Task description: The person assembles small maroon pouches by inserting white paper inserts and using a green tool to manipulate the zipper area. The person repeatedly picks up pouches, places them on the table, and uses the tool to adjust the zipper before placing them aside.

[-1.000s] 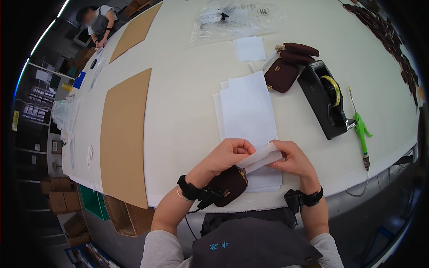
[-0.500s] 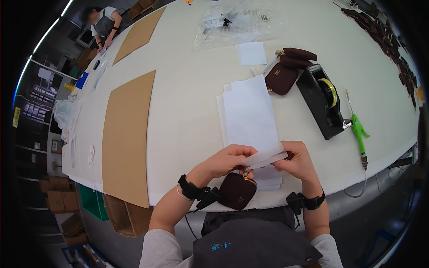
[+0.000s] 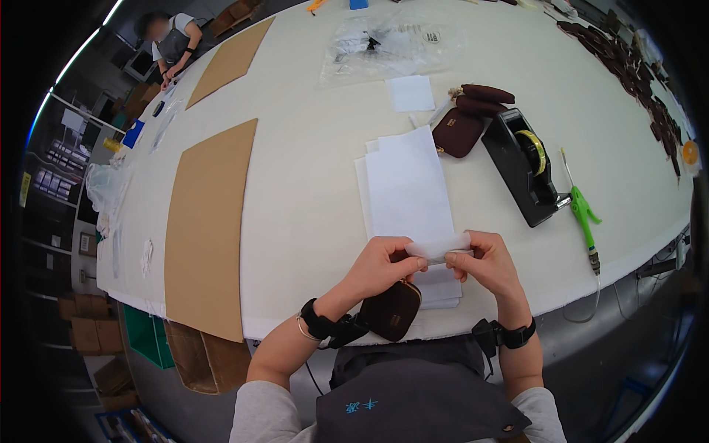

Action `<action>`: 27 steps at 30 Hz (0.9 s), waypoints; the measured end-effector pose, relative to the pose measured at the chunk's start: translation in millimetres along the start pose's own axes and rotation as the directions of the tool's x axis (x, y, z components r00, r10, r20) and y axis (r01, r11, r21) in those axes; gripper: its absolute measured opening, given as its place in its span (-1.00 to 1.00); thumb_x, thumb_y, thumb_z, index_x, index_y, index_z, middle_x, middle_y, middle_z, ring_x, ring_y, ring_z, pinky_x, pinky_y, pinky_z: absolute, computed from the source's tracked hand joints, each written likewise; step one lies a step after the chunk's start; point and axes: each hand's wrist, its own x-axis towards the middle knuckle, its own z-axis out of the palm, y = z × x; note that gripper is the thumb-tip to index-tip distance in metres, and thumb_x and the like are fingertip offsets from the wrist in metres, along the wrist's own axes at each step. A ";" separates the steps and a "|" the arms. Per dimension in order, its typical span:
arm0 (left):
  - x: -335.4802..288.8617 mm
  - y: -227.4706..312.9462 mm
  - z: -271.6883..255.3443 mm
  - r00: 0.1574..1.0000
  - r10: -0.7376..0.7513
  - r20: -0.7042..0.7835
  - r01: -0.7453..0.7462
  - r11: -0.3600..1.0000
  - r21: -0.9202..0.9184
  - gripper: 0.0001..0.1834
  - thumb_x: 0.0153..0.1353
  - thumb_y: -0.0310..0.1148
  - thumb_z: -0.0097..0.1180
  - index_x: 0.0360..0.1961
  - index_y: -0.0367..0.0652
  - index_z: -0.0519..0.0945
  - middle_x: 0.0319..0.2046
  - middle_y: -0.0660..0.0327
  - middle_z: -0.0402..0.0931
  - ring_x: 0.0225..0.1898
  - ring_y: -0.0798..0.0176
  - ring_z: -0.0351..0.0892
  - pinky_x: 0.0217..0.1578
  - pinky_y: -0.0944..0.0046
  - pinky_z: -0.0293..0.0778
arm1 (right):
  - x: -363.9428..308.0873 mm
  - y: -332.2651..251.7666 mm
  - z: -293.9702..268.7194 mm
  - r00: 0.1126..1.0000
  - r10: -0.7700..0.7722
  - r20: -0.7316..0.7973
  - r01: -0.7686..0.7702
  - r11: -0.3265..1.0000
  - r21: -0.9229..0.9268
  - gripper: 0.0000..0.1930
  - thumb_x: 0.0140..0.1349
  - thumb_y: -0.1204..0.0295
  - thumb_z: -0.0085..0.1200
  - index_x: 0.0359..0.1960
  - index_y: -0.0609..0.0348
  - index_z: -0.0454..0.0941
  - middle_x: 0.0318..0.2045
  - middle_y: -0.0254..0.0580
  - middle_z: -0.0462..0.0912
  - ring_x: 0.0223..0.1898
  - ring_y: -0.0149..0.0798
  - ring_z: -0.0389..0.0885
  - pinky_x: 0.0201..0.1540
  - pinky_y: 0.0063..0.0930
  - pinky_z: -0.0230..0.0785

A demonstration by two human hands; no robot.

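Note:
Between my hands a narrow strip of thin white paper (image 3: 439, 246) is stretched sideways. My left hand (image 3: 385, 264) pinches its left end and my right hand (image 3: 484, 260) pinches the right end, both closed. Just below my left hand a dark brown zip pouch (image 3: 391, 310) lies at the table's near edge; its gold zip shows, while its upper end is hidden by my fingers. Under and beyond the strip lies a stack of white paper sheets (image 3: 410, 184).
More brown pouches (image 3: 458, 133) lie beyond the stack, beside a black tape dispenser (image 3: 521, 170). A green air gun (image 3: 583, 214) with a hose rests at the right. Cardboard sheets (image 3: 210, 229) lie left, a clear plastic bag (image 3: 399, 40) far off. A person (image 3: 173, 48) works at far left.
The paper strip, tilted before, is now level and drawn between both hands. My left fingers have shifted over the pouch's top, covering its metal clasp. The view has moved slightly.

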 end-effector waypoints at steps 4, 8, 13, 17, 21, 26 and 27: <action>-1.1 -1.9 2.7 1.000 0.011 -0.015 -0.010 1.000 0.019 -0.84 0.21 -0.43 0.15 -0.26 -0.32 0.63 -0.45 0.18 0.63 -0.54 0.50 0.48 -0.50 0.48 0.41 | -3.3 3.9 -0.4 1.000 -0.015 0.017 0.015 1.000 -0.018 -0.89 0.16 0.49 0.20 -0.40 0.29 0.57 -0.57 -0.29 0.59 -0.61 -0.51 0.53 -0.59 -0.65 0.38; -4.5 3.5 1.9 0.999 -0.021 -0.025 0.022 0.998 0.063 -0.85 0.21 -0.45 0.13 -0.28 -0.32 0.62 -0.48 0.19 0.62 -0.55 0.50 0.48 -0.52 0.47 0.41 | -6.5 4.2 0.9 0.998 -0.026 0.061 0.028 0.999 -0.036 -0.91 0.19 0.50 0.13 -0.36 0.27 0.54 -0.56 -0.32 0.58 -0.60 -0.53 0.52 -0.56 -0.67 0.38; -8.3 10.9 5.7 1.000 0.010 0.002 -0.010 0.997 0.077 -0.87 0.18 -0.51 0.07 -0.31 -0.33 0.61 -0.45 0.19 0.61 -0.50 0.49 0.50 -0.44 0.47 0.44 | -11.6 5.7 -3.8 0.988 -0.056 0.141 0.058 0.998 -0.009 -0.95 0.24 0.56 0.03 -0.29 0.26 0.51 -0.53 -0.31 0.59 -0.58 -0.53 0.53 -0.53 -0.66 0.40; -10.7 7.5 3.8 0.987 0.136 0.086 -0.139 0.990 0.031 -0.85 0.15 -0.54 0.00 -0.33 -0.34 0.60 -0.46 0.22 0.58 -0.42 0.44 0.55 -0.36 0.44 0.49 | -14.1 2.2 -5.5 0.985 -0.067 0.157 0.066 0.998 0.016 -0.92 0.26 0.61 -0.05 -0.29 0.31 0.52 -0.51 -0.25 0.60 -0.54 -0.49 0.55 -0.49 -0.62 0.43; -9.6 5.7 -4.9 0.989 0.028 0.142 -0.028 1.000 -0.007 -0.85 0.11 -0.58 0.02 -0.34 -0.33 0.63 -0.42 0.22 0.60 -0.46 0.44 0.54 -0.35 0.44 0.49 | -13.9 12.3 -9.7 0.973 -0.158 0.168 0.152 0.987 0.050 -0.85 0.27 0.68 -0.13 -0.30 0.36 0.54 -0.47 -0.18 0.62 -0.51 -0.44 0.57 -0.43 -0.59 0.46; -8.6 9.5 -4.7 0.995 -0.062 0.082 0.071 0.993 -0.099 -0.87 0.19 -0.45 0.16 -0.36 -0.31 0.67 -0.49 0.24 0.60 -0.51 0.44 0.52 -0.44 0.45 0.46 | -17.0 11.2 -10.0 0.964 -0.208 0.167 0.193 0.976 0.097 -0.82 0.23 0.72 -0.10 -0.28 0.39 0.58 -0.39 -0.14 0.65 -0.46 -0.39 0.60 -0.34 -0.58 0.50; -8.5 9.3 -4.6 0.995 -0.065 0.075 0.071 0.994 -0.080 -0.85 0.19 -0.42 0.18 -0.38 -0.31 0.67 -0.50 0.23 0.60 -0.52 0.45 0.52 -0.46 0.46 0.44 | -18.1 10.2 -9.6 0.967 -0.203 0.151 0.190 0.977 0.096 -0.83 0.21 0.72 -0.08 -0.28 0.38 0.59 -0.37 -0.13 0.65 -0.44 -0.38 0.60 -0.33 -0.58 0.51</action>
